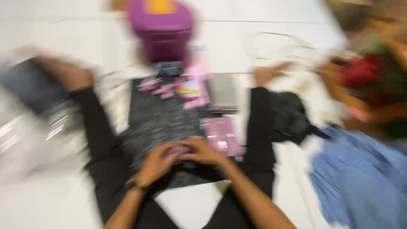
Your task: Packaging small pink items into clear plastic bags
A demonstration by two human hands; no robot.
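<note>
The person is sitting on the white floor (51, 203) with legs in black trousers (99, 144) spread wide, and both hands are meeting low in the middle. The left hand (157, 163) and the right hand (203, 152) are pressing together around a small pink item (178, 151), fingers curling over it, though the blur is too strong to tell how firmly they are gripping or what the item is. It is sitting just above a dark speckled cloth (159, 121) lying between the legs. More small pink packets (224, 136) are lying on that cloth just beside the right hand, and others are scattered farther up. A purple case (162, 29) is standing beyond the cloth. A blue garment (360, 178) is lying well off to the right.
</note>
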